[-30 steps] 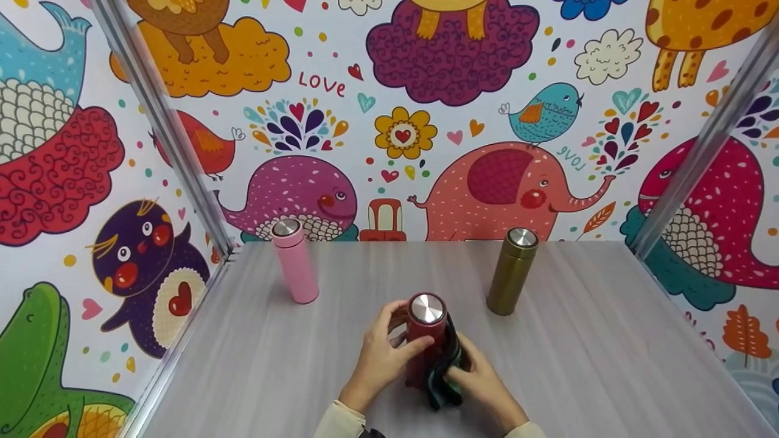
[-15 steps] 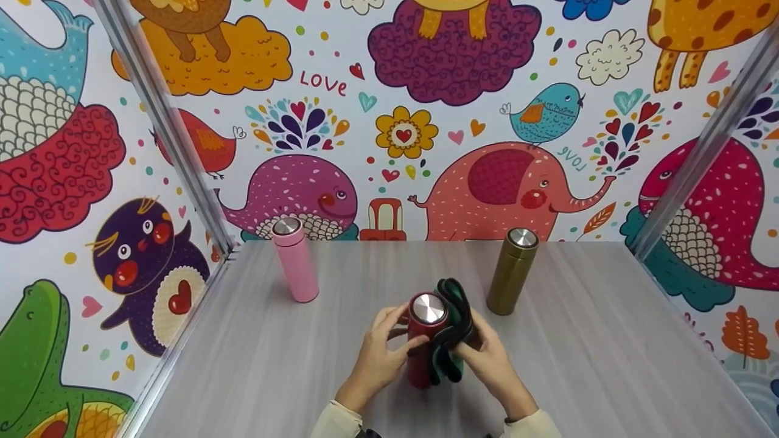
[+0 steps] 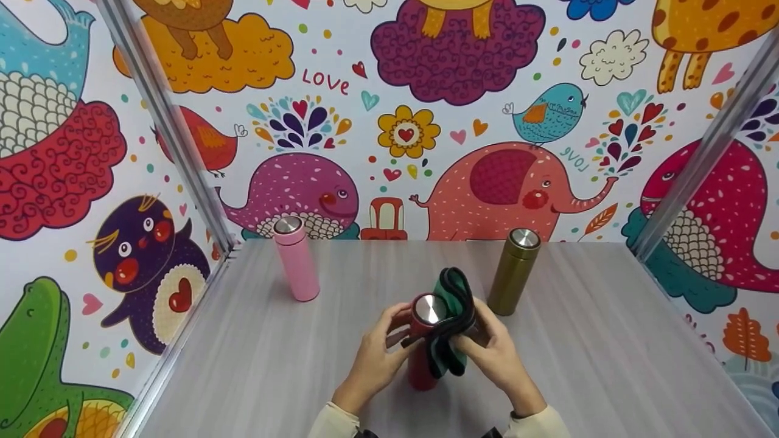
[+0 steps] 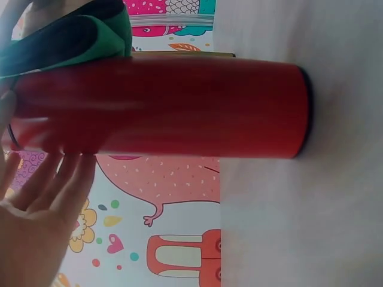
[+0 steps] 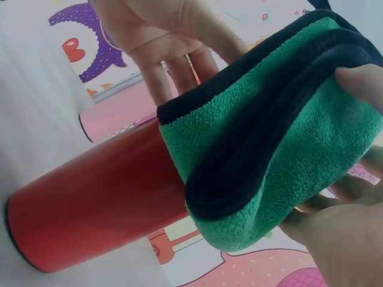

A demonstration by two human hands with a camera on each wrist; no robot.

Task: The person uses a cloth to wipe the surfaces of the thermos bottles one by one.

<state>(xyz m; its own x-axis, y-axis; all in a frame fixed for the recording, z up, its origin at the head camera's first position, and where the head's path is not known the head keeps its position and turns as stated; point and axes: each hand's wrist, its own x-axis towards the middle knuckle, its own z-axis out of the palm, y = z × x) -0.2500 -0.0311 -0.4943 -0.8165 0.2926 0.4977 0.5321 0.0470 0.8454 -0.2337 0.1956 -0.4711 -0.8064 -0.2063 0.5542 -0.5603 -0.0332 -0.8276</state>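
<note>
A red thermos flask (image 3: 422, 371) with a shiny steel-topped lid stands upright near the table's front middle. My left hand (image 3: 378, 354) holds its upper part from the left, thumb in front and fingers behind. In the left wrist view, the flask's lower body (image 4: 209, 107) shows bare down to its dark base ring. My right hand (image 3: 499, 356) grips a folded green cloth (image 5: 323, 125) with a black border, thumb on one face and fingers beneath. The cloth lies against the flask's upper right side, overlapping the lid's edge in the head view.
A pink thermos flask (image 3: 298, 267) stands at the back left of the grey table (image 3: 261, 371). An olive-green one (image 3: 514, 274) stands at the back right. Walls with cartoon animals and metal corner posts (image 3: 164, 121) enclose the table.
My right hand has carried the cloth upward along the flask's right side, from its lower body to lid height. My left hand stays around the upper flask, shifting only slightly.
</note>
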